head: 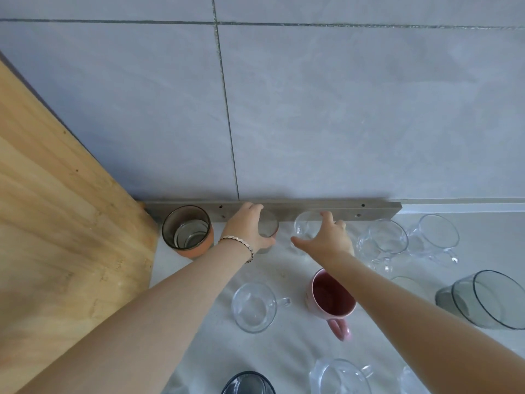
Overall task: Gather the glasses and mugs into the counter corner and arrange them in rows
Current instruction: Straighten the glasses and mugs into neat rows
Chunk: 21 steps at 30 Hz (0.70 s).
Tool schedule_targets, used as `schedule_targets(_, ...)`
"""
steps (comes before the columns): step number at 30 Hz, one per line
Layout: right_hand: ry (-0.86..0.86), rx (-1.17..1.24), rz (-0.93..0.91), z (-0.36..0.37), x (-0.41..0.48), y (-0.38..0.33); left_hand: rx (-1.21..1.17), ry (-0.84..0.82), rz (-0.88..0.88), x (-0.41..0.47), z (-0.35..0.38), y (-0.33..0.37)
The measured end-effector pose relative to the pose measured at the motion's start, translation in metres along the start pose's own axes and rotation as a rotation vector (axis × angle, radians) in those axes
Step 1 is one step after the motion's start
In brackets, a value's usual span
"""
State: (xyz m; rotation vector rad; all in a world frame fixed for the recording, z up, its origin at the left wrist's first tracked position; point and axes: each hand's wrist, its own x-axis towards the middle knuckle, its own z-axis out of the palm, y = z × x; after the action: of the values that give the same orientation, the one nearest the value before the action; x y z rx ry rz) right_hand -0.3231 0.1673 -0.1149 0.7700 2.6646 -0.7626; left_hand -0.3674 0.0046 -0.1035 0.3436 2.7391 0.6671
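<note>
A smoked glass with an orange base [187, 231] stands in the counter corner by the wooden panel. Just right of it, my left hand [246, 230] wraps around a grey tumbler [268, 227] against the wall strip. My right hand [326, 237] grips a clear glass [305, 227] beside the tumbler. Two clear handled cups [387, 237] [439, 231] stand further right. Nearer to me are a clear glass mug [253, 307] and a pink mug [331, 298] under my right forearm. A large smoked glass [485, 300] sits at the right edge.
A wooden panel [65, 217] walls off the left side. A grey metal strip [284, 210] runs along the foot of the tiled wall. A dark glass [247, 383] and a clear glass mug [341, 376] stand at the bottom edge on the white counter [287, 271].
</note>
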Motion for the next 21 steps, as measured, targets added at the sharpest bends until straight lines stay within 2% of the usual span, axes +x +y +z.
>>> schedule_targets(5, 0.015, -0.026, 0.016, 0.004, 0.0, -0.007, -0.014, 0.024, 0.008, 0.001, 0.004, -0.001)
schedule_targets(10, 0.051, -0.017, 0.124, 0.003, -0.003, -0.012, 0.016, 0.007, -0.013, -0.001, 0.003, 0.002)
schedule_targets(13, 0.028, -0.061, 0.111, -0.001, -0.007, -0.011, 0.062, 0.007, -0.027, -0.005, 0.004, 0.007)
schedule_targets(15, 0.038, -0.132, 0.065, -0.008, -0.014, -0.003, 0.257, 0.064, 0.036, -0.009, 0.009, 0.014)
schedule_targets(17, 0.079, -0.144, -0.01, -0.019, -0.022, 0.015, 0.394, 0.111, 0.194, -0.014, 0.02, 0.027)
schedule_targets(19, 0.128, -0.122, -0.068, -0.035, -0.03, 0.041, 0.406, 0.055, 0.322, -0.015, 0.035, 0.048)
schedule_targets(21, 0.179, -0.089, -0.095, -0.054, -0.034, 0.068, 0.349, -0.033, 0.298, -0.012, 0.048, 0.069)
